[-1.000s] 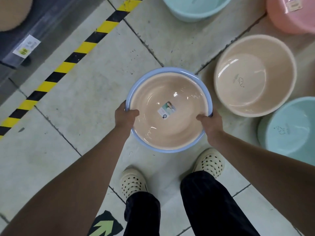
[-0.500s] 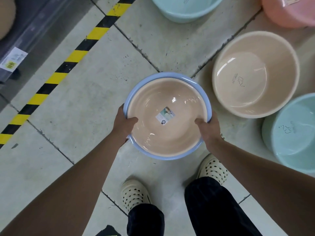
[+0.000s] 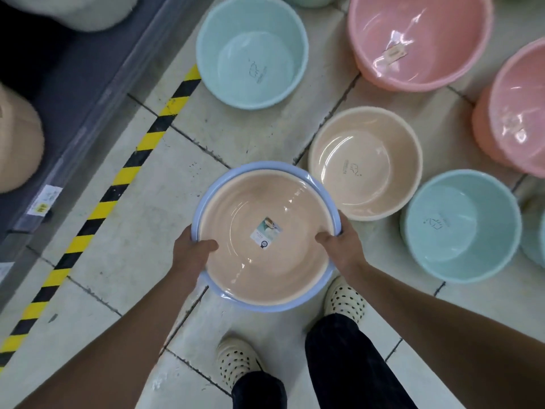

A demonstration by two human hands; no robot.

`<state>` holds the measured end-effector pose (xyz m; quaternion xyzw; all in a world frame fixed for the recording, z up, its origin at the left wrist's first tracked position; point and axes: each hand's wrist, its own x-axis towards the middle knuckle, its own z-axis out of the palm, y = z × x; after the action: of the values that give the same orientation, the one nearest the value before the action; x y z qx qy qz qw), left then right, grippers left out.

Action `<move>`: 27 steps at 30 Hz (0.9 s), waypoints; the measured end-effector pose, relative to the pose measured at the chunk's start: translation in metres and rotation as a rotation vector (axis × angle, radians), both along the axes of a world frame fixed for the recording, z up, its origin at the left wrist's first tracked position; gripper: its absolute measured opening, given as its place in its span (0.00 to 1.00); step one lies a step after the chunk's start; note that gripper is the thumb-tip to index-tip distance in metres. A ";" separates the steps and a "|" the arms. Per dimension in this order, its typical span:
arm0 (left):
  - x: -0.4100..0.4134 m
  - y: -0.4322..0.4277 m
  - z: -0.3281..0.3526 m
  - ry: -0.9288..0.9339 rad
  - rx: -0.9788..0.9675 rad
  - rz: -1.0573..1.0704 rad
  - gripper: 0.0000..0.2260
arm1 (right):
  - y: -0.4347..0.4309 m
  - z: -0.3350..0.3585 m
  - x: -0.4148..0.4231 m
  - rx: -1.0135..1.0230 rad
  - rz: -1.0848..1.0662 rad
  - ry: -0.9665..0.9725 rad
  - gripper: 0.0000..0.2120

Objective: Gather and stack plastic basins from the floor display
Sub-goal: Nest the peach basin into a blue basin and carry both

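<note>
Both hands still hold the stacked basins (image 3: 265, 240), a beige one nested in a blue one, above the floor (image 3: 124, 231). The left hand (image 3: 191, 255) and right hand (image 3: 342, 246) fingers curl over opposite rims. More floor basins show beyond the fingers than before: pink basins (image 3: 418, 39) have come into view.

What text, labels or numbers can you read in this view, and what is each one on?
No text can be quoted with confidence.
Sticker inside the held peach basin: print too small.
Shelf price tag: yellow patch with digits, blurred.
Tag in the pink basin: unreadable.
Logo marks in the beige basin, the far blue basin and the near blue basin: lettering illegible.
</note>
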<state>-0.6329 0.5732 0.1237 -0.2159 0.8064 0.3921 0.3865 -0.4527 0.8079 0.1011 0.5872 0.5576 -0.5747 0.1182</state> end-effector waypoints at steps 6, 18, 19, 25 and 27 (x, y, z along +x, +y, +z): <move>-0.015 0.081 0.090 0.029 0.005 -0.093 0.14 | 0.056 0.089 0.013 0.001 -0.127 0.063 0.29; -0.004 0.265 0.163 0.044 0.055 -0.365 0.20 | 0.189 0.174 0.059 0.039 -0.331 0.042 0.36; -0.003 0.278 0.162 0.045 0.061 -0.390 0.19 | 0.194 0.172 0.063 0.038 -0.352 0.037 0.36; -0.008 0.330 0.128 0.024 0.036 -0.561 0.19 | 0.204 0.145 0.078 0.061 -0.462 0.024 0.35; -0.015 0.339 0.109 0.025 0.027 -0.616 0.19 | 0.202 0.129 0.077 0.077 -0.492 0.031 0.36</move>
<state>-0.6476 0.9118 0.2326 0.0489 0.8333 0.2699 0.4799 -0.3753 1.0098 0.2298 0.7005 0.4212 -0.5733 -0.0562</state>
